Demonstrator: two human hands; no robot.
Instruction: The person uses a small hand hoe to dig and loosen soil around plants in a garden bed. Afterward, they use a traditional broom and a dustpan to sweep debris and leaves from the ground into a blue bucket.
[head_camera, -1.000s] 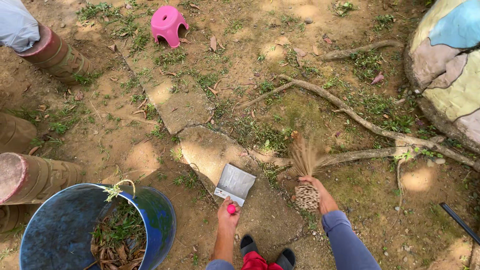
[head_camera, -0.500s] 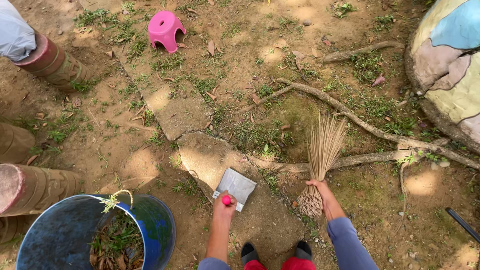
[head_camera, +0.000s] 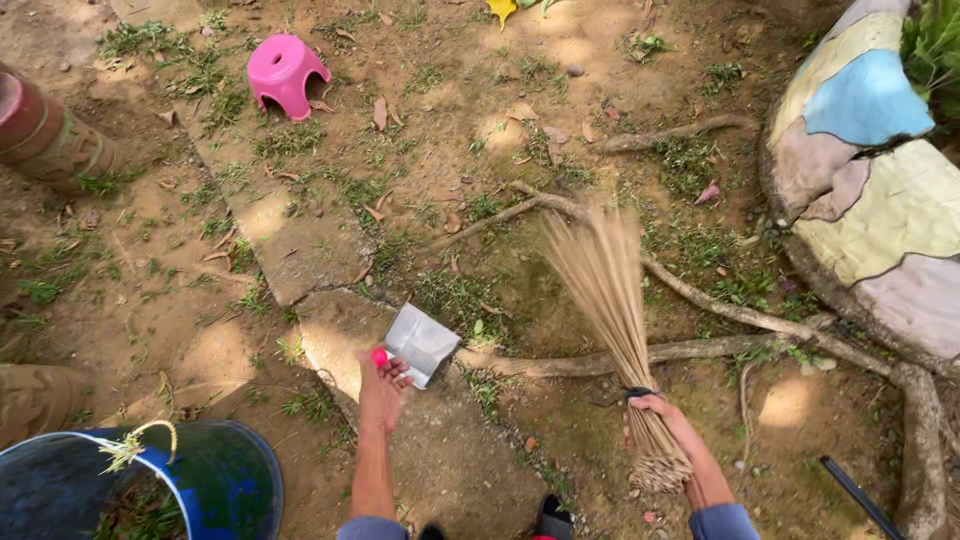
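Lower centre: the left hand closes on the pink-handled metal dustpan resting on a stone slab, while the right hand, lower right, clasps the twig broom, bristles slanting toward the upper left.

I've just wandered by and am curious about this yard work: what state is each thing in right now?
Left hand: closed on the dustpan's pink handle.
Dustpan: resting on the stone slab, looks empty.
Right hand: gripping the broom's bound end.
Stick broom: bristles fanned, blurred.
Blue bin: open, dry leaves inside.
Pink stool: upright on the dirt.
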